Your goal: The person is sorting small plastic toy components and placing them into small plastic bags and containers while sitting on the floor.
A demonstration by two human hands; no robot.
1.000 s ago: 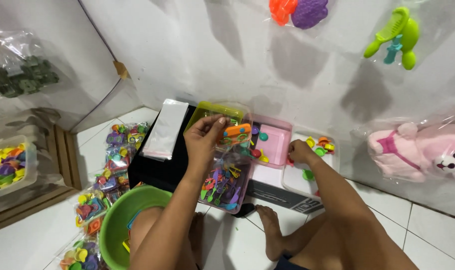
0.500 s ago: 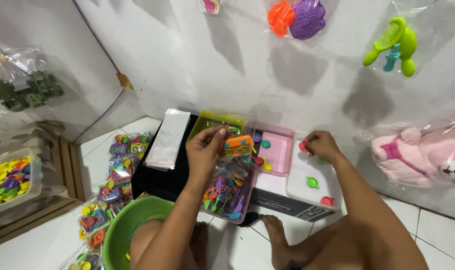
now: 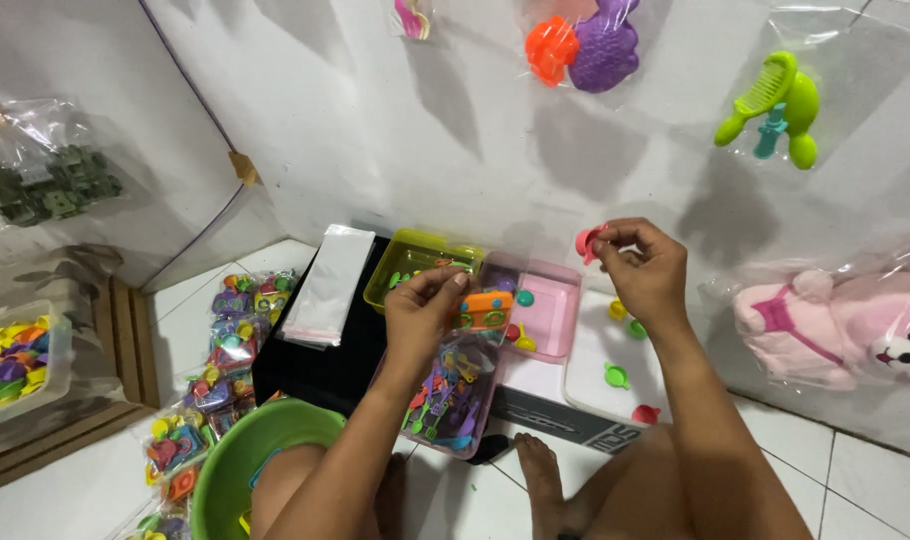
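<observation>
head view, left hand: the left hand (image 3: 422,315) pinches the mouth of a clear plastic bag (image 3: 472,325); its grip is clamped on the bag's upper edge, with an orange toy piece (image 3: 482,310) showing inside
head view, right hand: the right hand (image 3: 645,268) is raised above the white tray (image 3: 590,375), grip closed on a small pink toy piece (image 3: 585,241) held near the wall
doing it well: my judgement is the bag mouth wants holding wide and steady, so the pink piece can drop straight in without catching the film
around: yellow-green bin (image 3: 415,262), pink bin (image 3: 550,305), a low bin of mixed coloured pieces (image 3: 445,395), stack of empty bags (image 3: 325,285), green bowl (image 3: 245,455), filled bags on the floor (image 3: 215,370)
in the way: the orange piece sits high at the bag's mouth; loose pieces on the tray lie under the right arm
</observation>
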